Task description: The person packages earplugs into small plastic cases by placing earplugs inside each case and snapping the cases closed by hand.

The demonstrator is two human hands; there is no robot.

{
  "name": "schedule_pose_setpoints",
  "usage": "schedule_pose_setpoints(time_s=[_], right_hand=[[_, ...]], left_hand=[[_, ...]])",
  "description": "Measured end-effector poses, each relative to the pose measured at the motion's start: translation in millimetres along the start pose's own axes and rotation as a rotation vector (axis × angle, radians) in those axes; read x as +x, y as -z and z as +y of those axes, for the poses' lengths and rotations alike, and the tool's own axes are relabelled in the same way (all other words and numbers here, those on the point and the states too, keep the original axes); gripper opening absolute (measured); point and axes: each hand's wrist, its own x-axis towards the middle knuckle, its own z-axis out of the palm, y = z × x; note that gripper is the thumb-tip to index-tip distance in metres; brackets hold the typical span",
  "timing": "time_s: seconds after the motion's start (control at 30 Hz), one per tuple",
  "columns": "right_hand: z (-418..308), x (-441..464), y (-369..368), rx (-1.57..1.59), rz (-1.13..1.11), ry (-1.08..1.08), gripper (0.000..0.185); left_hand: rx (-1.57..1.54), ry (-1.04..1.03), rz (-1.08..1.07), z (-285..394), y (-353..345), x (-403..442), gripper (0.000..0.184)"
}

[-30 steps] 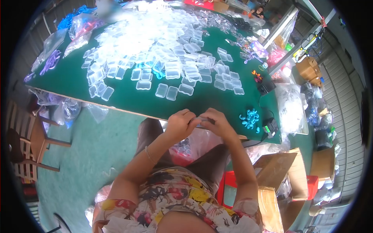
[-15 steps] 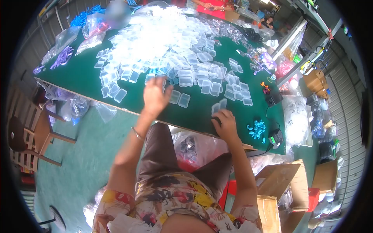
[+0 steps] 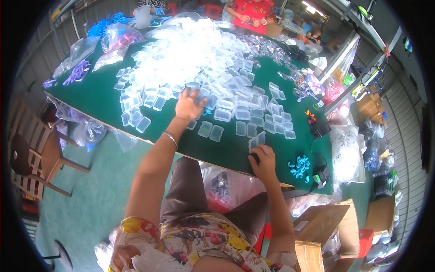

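Note:
My left hand (image 3: 189, 107) reaches to the near edge of a big heap of clear plastic boxes (image 3: 222, 114), its fingers spread over several of them. A bit of blue shows just beside its thumb. My right hand (image 3: 263, 159) is closed round the lower end of an open clear plastic case (image 3: 257, 141) near the table's front edge. Part of that case is hidden by the fingers. Between the two hands lies a pair of flat clear case halves (image 3: 210, 130) on the green table (image 3: 181, 144).
Small blue pieces (image 3: 299, 166) lie right of my right hand, near a black device (image 3: 321, 176). Orange pieces (image 3: 311, 117) sit farther back. Purple strips (image 3: 78, 72) and plastic bags (image 3: 120, 38) lie at the left. A person in red (image 3: 253, 16) works across the table.
My left hand has moved slightly forward and right onto the heap. My right hand stays near the front edge with the case, which has tilted a little. The view has shifted slightly.

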Motion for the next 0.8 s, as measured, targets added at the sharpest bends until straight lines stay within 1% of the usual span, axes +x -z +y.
schedule_pose_setpoints(time_s=[0.03, 0.1, 0.13, 0.37, 0.43, 0.5, 0.53, 0.6, 0.73, 0.8], right_hand=[[0, 0, 0, 0.006, 0.013, 0.001, 0.022], [-2, 1, 0, 0.006, 0.018, -0.003, 0.021], [-2, 0, 1, 0.0, 0.024, -0.007, 0.019], [-5, -4, 3, 0.026, 0.057, -0.005, 0.015], [-6, -6, 4, 0.037, 0.086, 0.008, 0.014], [-6, -7, 5, 0.033, 0.086, 0.004, 0.014], [-6, -7, 6, 0.031, 0.088, 0.007, 0.014], [-6, -6, 8, 0.036, 0.102, 0.005, 0.014], [-11, -9, 21, 0.003, 0.092, 0.017, 0.014], [-12, -14, 29, -0.019, 0.072, 0.024, 0.014]], left_hand=[[0.005, 0.003, 0.0, 6, 3, -6, 0.057], [-0.11, -0.085, -0.027, 21, 9, -18, 0.056], [-0.116, -0.113, -0.023, 26, 8, -24, 0.055], [-0.168, -0.132, -0.072, 57, 11, -48, 0.052], [-0.182, -0.154, -0.051, 58, 9, -51, 0.05], [-0.342, -0.111, 0.037, 53, 7, -48, 0.042], [-0.343, -0.113, 0.033, 50, 8, -46, 0.042], [-0.462, -0.113, 0.109, 42, 14, -45, 0.032], [-0.489, -0.13, 0.084, 37, 36, -57, 0.03], [-0.369, -0.208, -0.043, 41, 50, -67, 0.035]])
